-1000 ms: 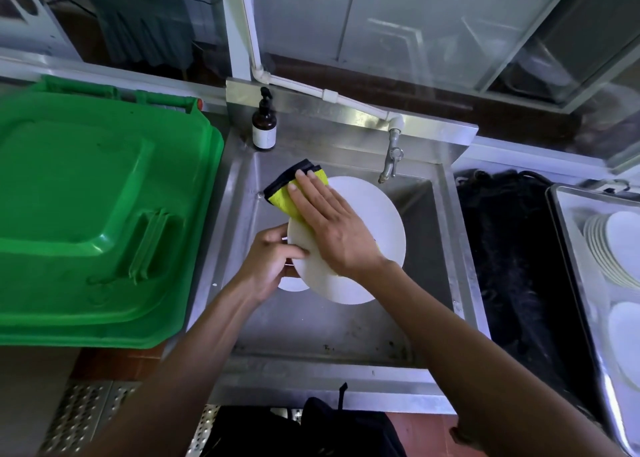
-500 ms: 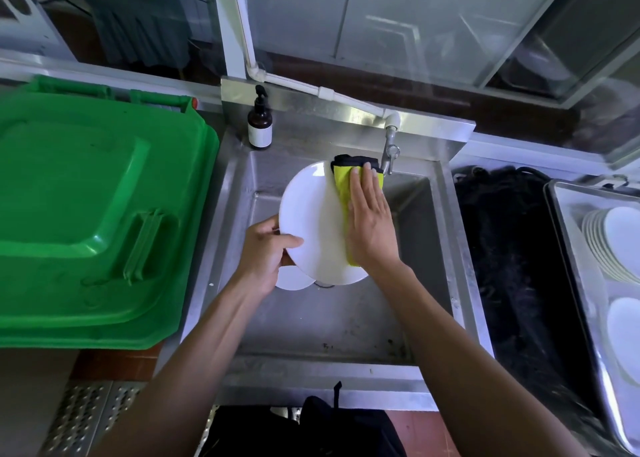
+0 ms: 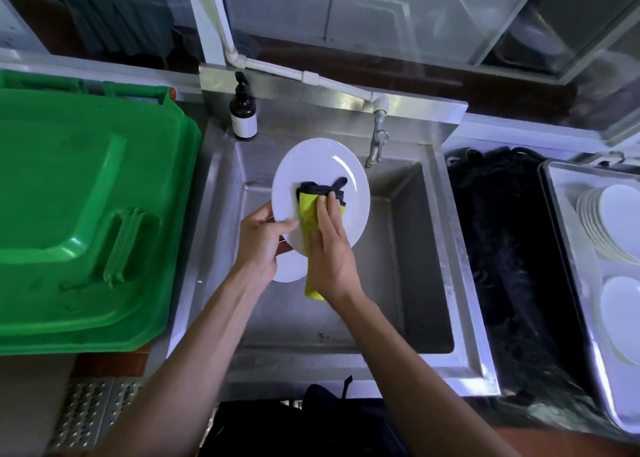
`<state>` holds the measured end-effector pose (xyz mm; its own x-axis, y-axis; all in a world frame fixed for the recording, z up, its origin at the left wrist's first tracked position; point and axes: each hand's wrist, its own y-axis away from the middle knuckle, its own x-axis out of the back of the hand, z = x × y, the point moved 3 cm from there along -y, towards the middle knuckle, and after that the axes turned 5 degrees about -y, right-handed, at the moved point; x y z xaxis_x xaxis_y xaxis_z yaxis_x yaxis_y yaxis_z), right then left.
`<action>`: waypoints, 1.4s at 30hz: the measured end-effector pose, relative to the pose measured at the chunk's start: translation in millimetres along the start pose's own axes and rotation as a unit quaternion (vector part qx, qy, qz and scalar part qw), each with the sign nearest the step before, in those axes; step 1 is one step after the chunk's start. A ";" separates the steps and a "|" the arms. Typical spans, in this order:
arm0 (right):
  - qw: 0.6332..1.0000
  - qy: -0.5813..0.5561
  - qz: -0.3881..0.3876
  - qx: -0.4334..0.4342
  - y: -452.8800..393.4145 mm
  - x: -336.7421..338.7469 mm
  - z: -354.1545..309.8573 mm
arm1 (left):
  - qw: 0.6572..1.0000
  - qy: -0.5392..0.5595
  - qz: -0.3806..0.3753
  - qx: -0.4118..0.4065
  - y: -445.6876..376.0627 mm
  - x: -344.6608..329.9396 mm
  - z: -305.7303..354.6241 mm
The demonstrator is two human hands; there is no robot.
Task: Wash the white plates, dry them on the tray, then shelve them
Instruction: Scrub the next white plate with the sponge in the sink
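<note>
Looking down, we see a deep, square stainless-steel sink basin [image 3: 408, 283] set in a brushed-metal counter [image 3: 464, 318], with glass-fronted cabinet doors [image 3: 381, 13] above and a dull metal tap [image 3: 377, 141] fed by a white plastic pipe [image 3: 311, 76]. Our left hand [image 3: 259, 245] grips the lower left rim of a glossy round white plate [image 3: 322, 166], held tilted over the basin; our right hand [image 3: 329, 252] presses flat, fingers straight, on a soft yellow cloth with a dark edge [image 3: 310, 211] against the plate's face. A second white plate [image 3: 289, 271] shows below the first, partly hidden. A brown pump bottle with a white label [image 3: 244, 114] stands at the sink's back left corner. Left of the sink lies a large moulded green plastic bin lid [image 3: 86, 197]. To the right, past a black rough-textured patch [image 3: 502, 266], a shiny metal tray [image 3: 571, 283] holds a fanned stack of white plates [image 3: 609, 221] and another white plate [image 3: 623, 314] laid flat.
</note>
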<state>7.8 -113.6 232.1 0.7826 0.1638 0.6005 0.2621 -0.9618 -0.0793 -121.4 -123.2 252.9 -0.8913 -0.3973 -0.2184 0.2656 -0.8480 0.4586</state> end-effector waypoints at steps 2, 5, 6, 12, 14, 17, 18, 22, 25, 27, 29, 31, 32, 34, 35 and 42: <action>1.000 -0.028 0.004 0.005 3.6 -4.2 -8.9 | 1.000 0.009 0.003 0.001 0.8 -6.1 -2.1; 0.999 -0.041 0.010 0.013 8.4 -7.6 -16.2 | 0.999 0.032 0.024 -0.002 0.6 -5.9 -5.7; 0.999 -0.034 0.015 0.017 8.1 -7.7 -16.5 | 0.999 0.041 0.030 0.000 -0.3 -6.0 -6.6; 0.999 0.006 0.046 0.021 11.0 -8.0 -2.0 | 0.991 0.102 0.079 0.018 -3.0 -6.7 -10.4; 0.998 0.029 0.056 0.019 12.7 -5.8 6.3 | 0.990 0.108 0.087 0.019 -3.9 -4.2 -11.5; 0.995 0.062 0.075 0.013 13.0 -7.0 16.2 | 0.990 0.098 0.098 0.025 -4.7 -1.5 -12.0; 0.994 0.071 0.084 0.003 12.1 -7.1 19.0 | 0.990 0.093 0.102 0.028 -5.1 -0.4 -12.5; 0.989 0.077 0.121 -0.037 4.7 -2.2 30.7 | 0.994 0.067 0.087 0.021 -7.6 2.8 -12.1; 0.989 0.058 0.119 -0.069 -1.5 5.9 37.6 | 0.995 0.057 0.079 0.021 -9.7 4.5 -12.7; 0.989 0.055 0.115 -0.079 -7.0 13.0 39.7 | 0.996 0.058 0.069 0.024 -9.5 5.8 -11.6; 0.988 0.053 0.118 -0.082 -13.5 20.2 40.1 | 0.997 0.049 0.052 0.023 -10.4 8.4 -9.3; 0.988 0.052 0.118 -0.088 -18.6 26.3 39.9 | 0.998 0.039 0.033 0.021 -11.0 11.1 -7.9; 0.987 0.050 0.119 -0.094 -21.0 29.0 39.7 | 0.999 0.035 0.026 0.021 -11.2 12.9 -7.8; 0.984 0.040 0.124 -0.118 -26.1 35.9 36.8 | 0.999 0.031 0.012 0.021 -11.0 16.8 -7.6; 0.983 0.030 0.125 -0.131 -28.3 39.5 34.7 | 0.999 0.029 0.006 0.021 -10.7 19.2 -7.9; 0.979 -0.024 0.124 -0.161 -39.7 52.1 22.1 | 0.999 -0.040 -0.004 0.018 -13.5 37.9 -7.7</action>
<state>50.7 -62.0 249.0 0.8269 -0.0813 0.5565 -0.1248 -0.9914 0.0406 -155.9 -129.5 231.8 -0.9201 -0.3603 -0.1537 0.2464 -0.8373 0.4881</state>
